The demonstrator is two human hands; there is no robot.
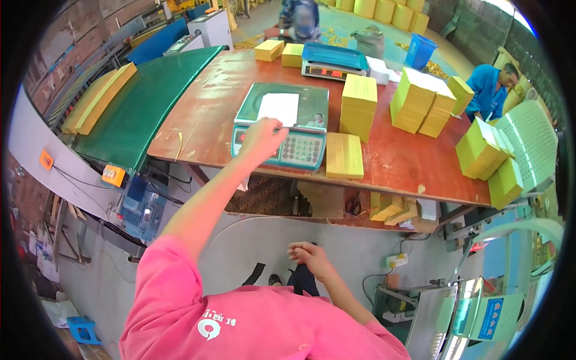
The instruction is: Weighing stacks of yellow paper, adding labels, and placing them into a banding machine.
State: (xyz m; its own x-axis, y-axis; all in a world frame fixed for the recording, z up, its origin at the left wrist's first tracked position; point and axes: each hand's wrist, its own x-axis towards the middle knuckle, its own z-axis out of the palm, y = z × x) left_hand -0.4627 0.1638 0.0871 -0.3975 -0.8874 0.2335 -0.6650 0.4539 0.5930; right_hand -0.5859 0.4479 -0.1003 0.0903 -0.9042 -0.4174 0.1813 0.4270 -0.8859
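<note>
My left hand (pixel 262 139) reaches over a digital scale (pixel 305 148) with a green pan and a keypad. Its fingers are closed at the near edge of a white sheet of paper (pixel 279 107) that lies on the pan. Down in front of my body, away from the table, my right hand (pixel 311 259) hangs with loosely curled fingers, and I see nothing in it. Just right of the scale lies a low stack of yellow paper (pixel 344 156), with a tall yellow stack (pixel 358 108) behind it.
The red-brown table (pixel 396 165) carries more yellow stacks (pixel 414 99) and a second scale with a blue tray (pixel 334 57). A green conveyor belt (pixel 135 117) runs along the left. A co-worker in blue (pixel 485 90) is at the right; another person (pixel 298 21) is beyond the table.
</note>
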